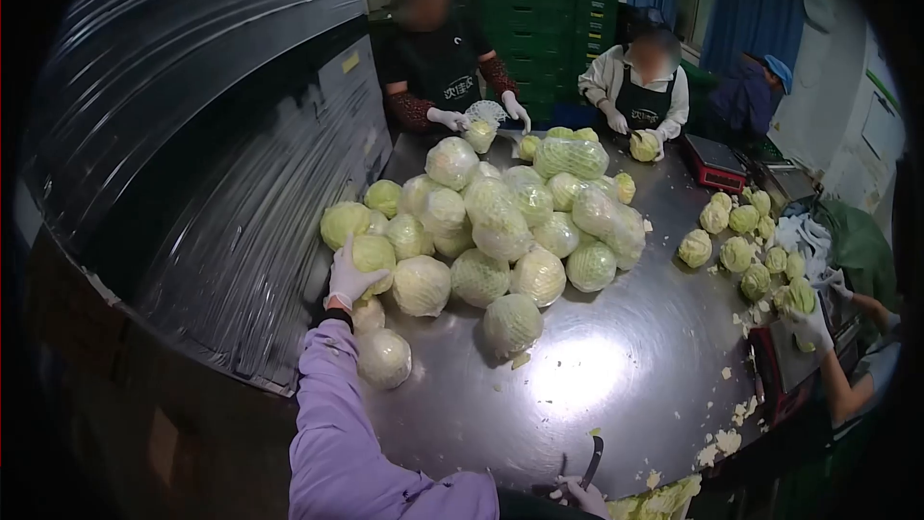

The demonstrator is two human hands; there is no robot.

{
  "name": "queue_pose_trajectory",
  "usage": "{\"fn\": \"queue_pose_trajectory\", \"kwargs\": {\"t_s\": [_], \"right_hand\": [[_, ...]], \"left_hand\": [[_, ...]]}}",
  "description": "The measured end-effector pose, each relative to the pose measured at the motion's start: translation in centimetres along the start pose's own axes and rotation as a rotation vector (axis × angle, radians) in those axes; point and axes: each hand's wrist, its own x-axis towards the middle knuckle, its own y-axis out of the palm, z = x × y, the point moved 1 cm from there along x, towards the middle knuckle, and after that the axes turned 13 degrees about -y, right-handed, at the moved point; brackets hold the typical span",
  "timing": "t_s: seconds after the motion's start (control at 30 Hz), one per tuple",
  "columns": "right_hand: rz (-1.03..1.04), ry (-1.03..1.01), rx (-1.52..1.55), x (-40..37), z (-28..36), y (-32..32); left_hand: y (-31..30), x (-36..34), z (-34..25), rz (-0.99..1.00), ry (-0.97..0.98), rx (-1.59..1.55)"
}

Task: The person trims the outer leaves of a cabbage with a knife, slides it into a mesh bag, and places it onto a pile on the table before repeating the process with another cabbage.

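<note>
Steel tabletop (pixel 462 414), left hand (pixel 352 276) wide on round cabbage (pixel 376 253), right hand (pixel 584 498) around curved knife (pixel 594 462), long axis forward

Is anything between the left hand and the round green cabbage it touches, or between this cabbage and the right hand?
Nothing visible separates the gloved left hand from the round green cabbage. Toward the right hand, a pale round cabbage partly blocks the way; beyond lies bare metal table.
</note>
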Motion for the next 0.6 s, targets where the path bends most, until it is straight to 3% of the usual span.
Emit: {"fn": "queue_pose_trajectory", "kwargs": {"t_s": [0.17, 0.23, 0.27, 0.33, 0.4, 0.47, 0.53, 0.57, 0.6], "right_hand": [[0.017, 0.035, -0.018, 1.2, 0.6, 0.2], [0.223, 0.093, -0.109, 2.9, 0.5, -1.2], [0.224, 0.091, -0.108, 4.2, 0.6, -1.6], [0.077, -0.050, -0.109, 6.4, 1.6, -2.0], [0.030, -0.113, 0.046, 7.4, 5.4, 0.4], [0.055, -0.228, -0.137, 8.6, 9.0, 4.6], [0.182, -0.184, -0.212, 8.4, 11.3, 7.5], [0.234, -0.234, -0.103, 9.0, 10.4, 7.8], [0.281, -0.289, 0.005, 9.7, 9.6, 8.1]], "left_hand": [[0.2, 0.4, 2.0, 0.017, 0.014, -0.227], [0.1, 0.5, 2.6, 0.156, -0.004, -0.554], [-0.3, 0.1, 2.6, 0.155, -0.002, -0.554], [-3.3, -3.8, -0.4, 0.327, -0.115, -1.042], [-4.9, -8.0, -3.7, 0.359, -0.068, -1.110], [-4.1, -12.4, -7.0, 0.524, -0.334, -1.693], [-0.6, -15.6, -8.0, 0.802, -0.380, -1.919], [0.7, -17.5, -9.8, 0.820, -0.269, -1.867], [1.5, -19.6, -11.5, 0.837, -0.278, -1.780]]}}
